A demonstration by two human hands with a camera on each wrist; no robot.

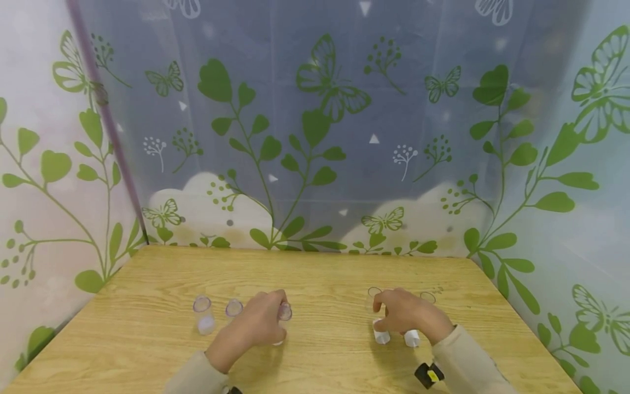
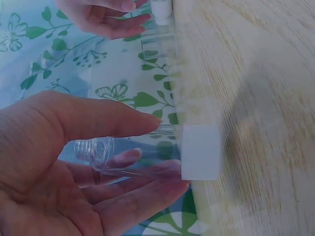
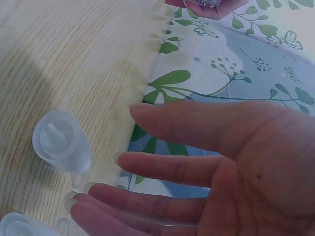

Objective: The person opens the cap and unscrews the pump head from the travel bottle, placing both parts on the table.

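My left hand (image 1: 261, 320) grips a small clear bottle (image 2: 142, 150), thumb on one side and fingers on the other. The bottle is upright, its narrow ringed neck on top and a wide white end (image 2: 201, 152) at the bottom, close over the table. My right hand (image 1: 406, 312) reaches over the right side of the table, fingers loosely spread and holding nothing. By its fingertips stands a hollow white cap (image 3: 61, 140), with a second white cap (image 3: 22, 226) near it. Behind them are clear cylinders (image 2: 157, 47), partly hidden by the right hand in the head view.
Left of my left hand stand two more clear bottles, one with a white lower end (image 1: 205, 325), the other (image 1: 234, 308) partly behind the hand. The wooden table (image 1: 325, 290) meets a leaf-and-butterfly printed curtain (image 1: 315, 164) at the back and sides.
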